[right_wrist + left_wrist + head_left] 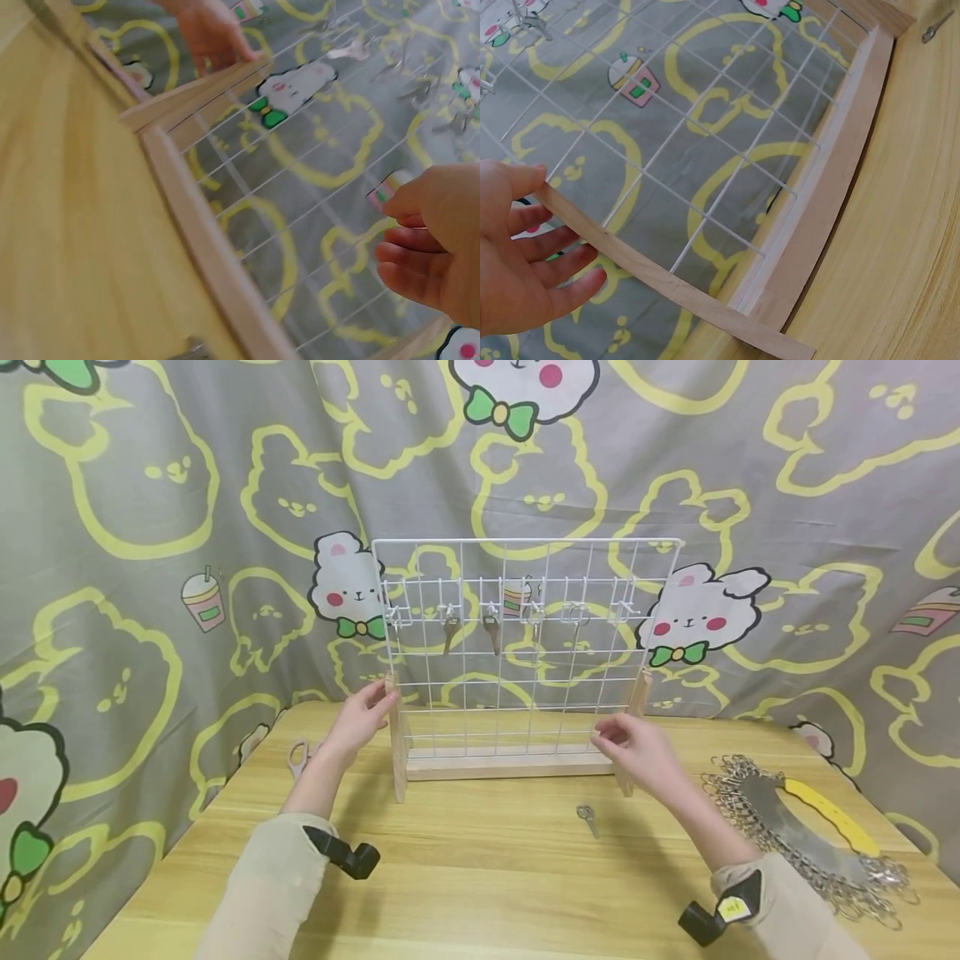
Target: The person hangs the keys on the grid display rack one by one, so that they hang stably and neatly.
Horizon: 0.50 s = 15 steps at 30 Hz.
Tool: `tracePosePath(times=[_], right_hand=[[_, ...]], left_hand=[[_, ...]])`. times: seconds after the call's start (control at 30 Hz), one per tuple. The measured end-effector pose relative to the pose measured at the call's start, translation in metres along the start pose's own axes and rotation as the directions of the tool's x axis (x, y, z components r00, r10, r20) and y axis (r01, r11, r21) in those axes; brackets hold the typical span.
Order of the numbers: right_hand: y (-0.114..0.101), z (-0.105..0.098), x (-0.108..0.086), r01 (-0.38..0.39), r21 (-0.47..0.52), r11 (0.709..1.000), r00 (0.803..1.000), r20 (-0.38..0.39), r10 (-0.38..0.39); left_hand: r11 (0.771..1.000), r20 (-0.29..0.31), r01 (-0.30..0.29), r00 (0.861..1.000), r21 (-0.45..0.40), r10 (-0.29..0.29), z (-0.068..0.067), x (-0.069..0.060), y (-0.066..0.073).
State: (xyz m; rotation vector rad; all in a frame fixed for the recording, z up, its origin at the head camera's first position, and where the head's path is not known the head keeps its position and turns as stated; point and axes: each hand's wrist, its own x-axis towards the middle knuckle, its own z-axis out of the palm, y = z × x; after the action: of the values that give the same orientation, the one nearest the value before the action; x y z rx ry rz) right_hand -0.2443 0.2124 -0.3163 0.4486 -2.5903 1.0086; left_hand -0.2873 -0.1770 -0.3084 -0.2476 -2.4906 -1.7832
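Observation:
A white wire grid (480, 682) stands upright in a wooden base (510, 767). My left hand (363, 718) holds the top of the left wooden post (397, 743); in the left wrist view its thumb lies on the post's end and the other fingers spread behind. My right hand (637, 752), fingers loosely bent and holding nothing, is in front of the grid near the right post (639, 693). Keys hang from hooks on the grid, among them a brown key (451, 633) and another brown key (491, 633). A loose key (588, 820) lies on the table before the base.
On the right of the table (465, 877) lies a curved metal holder with a yellow handle (828, 814), ringed by many metal loops (806, 877). Scissors (299, 758) lie behind my left forearm. A patterned grey curtain (247, 468) hangs behind the table.

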Motion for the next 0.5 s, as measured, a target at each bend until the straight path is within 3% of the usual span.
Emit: tracePosePath(times=[0.5], right_hand=[[0.042, 0.037, -0.031, -0.026, 0.093, 0.995, 0.992, 0.123, 0.014]], left_hand=[[1.000, -0.002, 0.005, 1.000, -0.004, -0.005, 0.000, 0.000, 0.001]])
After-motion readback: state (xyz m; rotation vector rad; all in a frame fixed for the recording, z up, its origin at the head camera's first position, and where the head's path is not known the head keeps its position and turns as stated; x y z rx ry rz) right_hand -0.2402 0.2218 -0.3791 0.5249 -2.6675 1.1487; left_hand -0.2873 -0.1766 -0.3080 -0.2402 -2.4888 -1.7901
